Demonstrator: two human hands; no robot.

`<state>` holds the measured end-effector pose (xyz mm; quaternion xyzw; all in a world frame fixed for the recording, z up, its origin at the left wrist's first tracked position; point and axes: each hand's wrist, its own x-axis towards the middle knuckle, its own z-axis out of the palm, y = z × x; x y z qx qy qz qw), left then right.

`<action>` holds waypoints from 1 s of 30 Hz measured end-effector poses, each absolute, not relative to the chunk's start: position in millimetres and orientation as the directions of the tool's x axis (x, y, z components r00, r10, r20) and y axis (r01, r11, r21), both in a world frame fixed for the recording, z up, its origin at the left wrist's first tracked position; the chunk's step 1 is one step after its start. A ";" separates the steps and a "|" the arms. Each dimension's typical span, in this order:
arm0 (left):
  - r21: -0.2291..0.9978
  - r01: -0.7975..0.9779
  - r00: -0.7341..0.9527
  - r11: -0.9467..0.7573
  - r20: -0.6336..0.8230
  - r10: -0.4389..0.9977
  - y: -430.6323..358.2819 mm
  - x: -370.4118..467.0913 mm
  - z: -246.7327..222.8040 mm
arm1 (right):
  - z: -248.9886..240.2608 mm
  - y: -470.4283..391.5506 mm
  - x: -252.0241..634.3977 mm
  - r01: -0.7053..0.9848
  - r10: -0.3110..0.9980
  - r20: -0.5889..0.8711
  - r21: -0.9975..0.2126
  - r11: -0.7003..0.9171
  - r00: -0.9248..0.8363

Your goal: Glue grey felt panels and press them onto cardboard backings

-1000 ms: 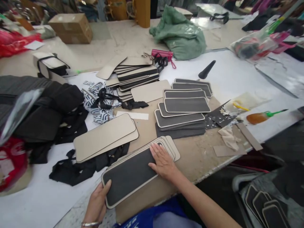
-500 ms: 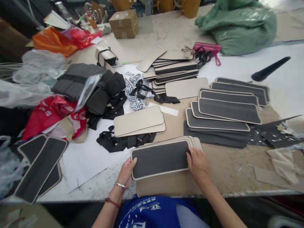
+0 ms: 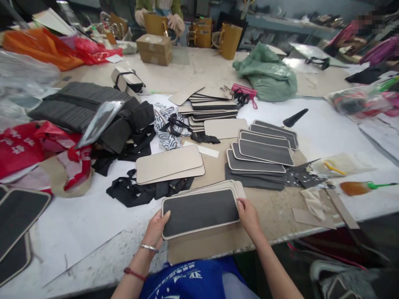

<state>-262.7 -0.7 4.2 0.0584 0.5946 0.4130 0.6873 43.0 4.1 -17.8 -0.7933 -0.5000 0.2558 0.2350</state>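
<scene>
Lying between both hands' fingers (image 3: 167, 216), the dark panel (image 3: 201, 212) tilts slightly.

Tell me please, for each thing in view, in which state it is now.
Front panel: dark side up
Left hand: gripping its left end
Right hand: gripping its right end
Dark panels at right: overlapping
Beige panels: stacked askew
Black straps: tangled
Cardboard box: shut
Green bag: crumpled
Pink pouch: cannot tell if open
</scene>
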 end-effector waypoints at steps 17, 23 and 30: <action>0.617 -0.442 -0.043 0.651 -0.739 0.672 -5.2 -257.3 16.7 | -17.8 -22.2 31.6 0.559 0.866 -0.044 -0.747 -0.360 0.499; 0.619 -0.454 -0.096 0.641 -0.749 0.655 -2.2 -225.3 24.4 | -14.9 -14.8 66.1 0.501 0.875 -0.059 -0.800 -0.329 0.481; 0.668 -0.341 -0.122 0.662 -0.730 0.673 16.5 -129.5 36.1 | -11.5 -17.6 160.7 0.341 0.881 -0.170 -0.876 -0.340 0.441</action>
